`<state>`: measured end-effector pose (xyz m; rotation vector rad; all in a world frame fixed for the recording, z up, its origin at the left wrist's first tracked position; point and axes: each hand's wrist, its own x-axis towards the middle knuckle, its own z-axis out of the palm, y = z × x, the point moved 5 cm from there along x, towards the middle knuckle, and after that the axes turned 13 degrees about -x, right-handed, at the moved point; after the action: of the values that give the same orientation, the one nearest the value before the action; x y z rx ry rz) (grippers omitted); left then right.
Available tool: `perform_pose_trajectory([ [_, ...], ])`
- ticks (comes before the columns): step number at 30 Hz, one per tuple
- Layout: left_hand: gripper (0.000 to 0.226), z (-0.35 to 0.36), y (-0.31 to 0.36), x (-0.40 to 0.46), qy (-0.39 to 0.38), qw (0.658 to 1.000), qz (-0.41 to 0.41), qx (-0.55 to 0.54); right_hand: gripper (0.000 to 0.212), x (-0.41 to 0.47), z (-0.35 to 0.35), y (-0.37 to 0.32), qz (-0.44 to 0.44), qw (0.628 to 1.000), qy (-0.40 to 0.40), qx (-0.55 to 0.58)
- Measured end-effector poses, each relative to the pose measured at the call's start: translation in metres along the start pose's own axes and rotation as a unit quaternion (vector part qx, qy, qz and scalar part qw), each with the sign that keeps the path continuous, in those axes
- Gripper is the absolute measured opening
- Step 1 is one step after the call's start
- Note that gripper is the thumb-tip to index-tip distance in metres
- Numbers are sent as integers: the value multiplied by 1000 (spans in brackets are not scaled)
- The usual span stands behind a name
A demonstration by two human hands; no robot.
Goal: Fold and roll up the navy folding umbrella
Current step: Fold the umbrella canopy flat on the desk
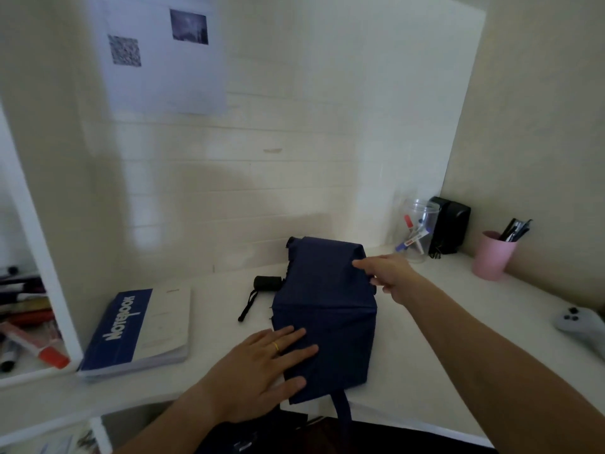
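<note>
On the white counter, the left hand presses flat, fingers spread, on the navy umbrella; the right hand pinches its far fold. Its length runs away from the person.

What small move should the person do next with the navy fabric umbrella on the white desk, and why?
Probably roll the far end toward the body. The right hand pinches the raised far edge of the navy fabric umbrella, while the left hand lies flat on the near part, pinning it to the white desk. Its closing strap hangs loose.
</note>
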<state>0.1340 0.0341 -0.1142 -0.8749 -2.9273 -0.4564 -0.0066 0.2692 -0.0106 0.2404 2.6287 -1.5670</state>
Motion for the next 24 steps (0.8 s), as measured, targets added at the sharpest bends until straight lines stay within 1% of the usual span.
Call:
perform_pose_trajectory([
  [2,57,-1,0,0,15,1000,2,0,27,9,2,-2,3,999,-18,36],
  [6,56,-1,2,0,11,1000,4,-9,41,16,-1,-1,-14,993,-38,107],
  [9,57,-2,0,0,18,1000,14,-8,33,6,-9,-5,-68,986,-53,143],
  [12,58,-4,1,-1,29,999,30,-23,28,-10,-15,-8,-128,981,-70,131],
  [13,57,-7,1,-2,46,997,29,-52,28,-16,-16,-9,-143,980,-68,120],
  [14,54,-13,1,-4,85,991,25,-98,27,-21,-18,-9,-155,980,-63,109],
  [15,50,-23,0,-6,154,977,19,-143,24,-26,-19,-8,-165,980,-55,99],
  [16,43,-37,-1,-7,246,955,8,-168,20,-31,-21,-7,-176,979,-50,90],
  [17,37,-52,-2,-8,342,922,-8,-182,17,-36,-22,-6,-185,978,-46,84],
  [18,35,-68,-1,-7,422,883,-36,-204,15,-40,-21,-5,-194,977,-46,79],
  [19,36,-82,0,-3,467,846,-76,-248,15,-44,-20,-3,-199,976,-47,75],
  [20,39,-93,1,5,473,816,-125,-308,14,-45,-20,0,-204,975,-47,72],
  [21,44,-97,1,15,443,799,-177,-365,13,-49,-19,0,-206,975,-46,70],
  [22,50,-99,3,26,397,789,-219,-415,11,-51,-19,2,-210,974,-45,68],
  [23,56,-98,6,36,352,776,-246,-462,9,-53,-18,3,-212,974,-42,63],
  [24,61,-97,9,44,319,755,-260,-510,8,-54,-19,5,-217,974,-39,54],
])
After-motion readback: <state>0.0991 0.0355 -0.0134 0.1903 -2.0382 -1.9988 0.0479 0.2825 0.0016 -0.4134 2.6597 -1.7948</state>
